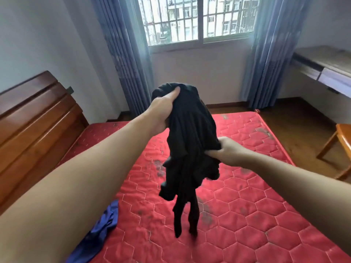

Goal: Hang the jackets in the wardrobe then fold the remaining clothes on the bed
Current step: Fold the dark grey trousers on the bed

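A bunched black garment (190, 149) hangs in the air above the red quilted mattress (247, 196). My left hand (163, 109) grips its top bundle, fingers curled into the fabric. My right hand (226, 149) grips the cloth lower down on its right side. Loose ends dangle below, just above the mattress. A blue garment (96, 234) lies crumpled at the mattress's near left edge, partly hidden by my left forearm.
A wooden headboard (36, 118) stands on the left. Blue curtains (125, 54) frame a barred window (197, 18) ahead. A wooden desk (326, 65) lines the right wall, and a wooden chair (340, 147) stands beside the bed on the floor.
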The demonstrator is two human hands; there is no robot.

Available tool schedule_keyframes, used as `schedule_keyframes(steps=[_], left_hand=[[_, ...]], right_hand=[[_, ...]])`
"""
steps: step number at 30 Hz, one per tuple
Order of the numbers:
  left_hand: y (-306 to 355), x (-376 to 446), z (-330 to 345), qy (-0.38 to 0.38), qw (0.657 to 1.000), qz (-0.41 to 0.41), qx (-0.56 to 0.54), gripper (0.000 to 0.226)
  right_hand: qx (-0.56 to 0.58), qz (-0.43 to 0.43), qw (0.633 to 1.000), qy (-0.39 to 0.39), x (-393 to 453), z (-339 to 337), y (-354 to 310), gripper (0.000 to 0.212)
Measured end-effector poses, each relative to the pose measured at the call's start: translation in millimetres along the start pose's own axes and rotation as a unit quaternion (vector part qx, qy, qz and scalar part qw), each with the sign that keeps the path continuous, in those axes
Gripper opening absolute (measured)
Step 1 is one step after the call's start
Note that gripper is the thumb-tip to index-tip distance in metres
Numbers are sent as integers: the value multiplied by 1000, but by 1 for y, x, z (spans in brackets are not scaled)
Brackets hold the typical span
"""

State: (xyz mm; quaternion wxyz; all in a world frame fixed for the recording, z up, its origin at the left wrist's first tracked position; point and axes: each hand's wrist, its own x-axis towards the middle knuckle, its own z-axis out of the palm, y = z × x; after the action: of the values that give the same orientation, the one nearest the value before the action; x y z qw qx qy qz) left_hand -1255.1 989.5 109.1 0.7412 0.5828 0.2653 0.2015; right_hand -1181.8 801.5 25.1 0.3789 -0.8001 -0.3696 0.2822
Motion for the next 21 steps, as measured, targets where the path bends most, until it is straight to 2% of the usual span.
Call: schedule_keyframes(steps=[2,3,4,6,7,8,10,12,13,14,16,17,18,21], left_hand=[[-2,0,-8,38,993,17,114,36],[-5,0,-13,52,980,18,189,39],[-7,-3,-16,59,964,15,259,42],[-15,-10,-21,49,935,4,351,45],[-21,-14,-21,34,925,-5,378,45],[-26,-19,-20,21,915,-13,402,44],[-35,-25,-19,5,897,-21,442,42],[-37,-28,-17,-18,878,-30,477,38],[-36,-30,-15,-35,862,-39,505,36],[-34,-33,-13,-54,837,-49,542,40],[-29,-40,-6,-82,784,-48,613,53],[-28,-42,-2,-93,772,-34,628,59],[-26,-44,3,-94,780,-12,619,64],[-16,-52,20,-48,884,97,455,84]], right_hand=[[-56,-9,998,16,4,-10,-10,24],[-133,-14,991,7,4,-17,-18,29],[-237,-24,971,2,3,-26,-26,33],[-429,-25,903,17,1,-40,-42,38],[-462,-25,886,30,-3,-46,-51,37],[-456,-35,888,42,-4,-52,-56,30],[-350,-62,933,59,-7,-62,-67,12],[-144,-66,985,61,-10,-68,-78,28],[-32,-56,996,55,-11,-70,-83,32],[54,-46,996,58,-13,-72,-89,33],[153,-40,984,85,-13,-77,-98,32],[194,-42,975,103,-12,-79,-103,32],[236,-40,964,119,-12,-81,-108,31],[340,-23,933,117,-11,-86,-120,29]])
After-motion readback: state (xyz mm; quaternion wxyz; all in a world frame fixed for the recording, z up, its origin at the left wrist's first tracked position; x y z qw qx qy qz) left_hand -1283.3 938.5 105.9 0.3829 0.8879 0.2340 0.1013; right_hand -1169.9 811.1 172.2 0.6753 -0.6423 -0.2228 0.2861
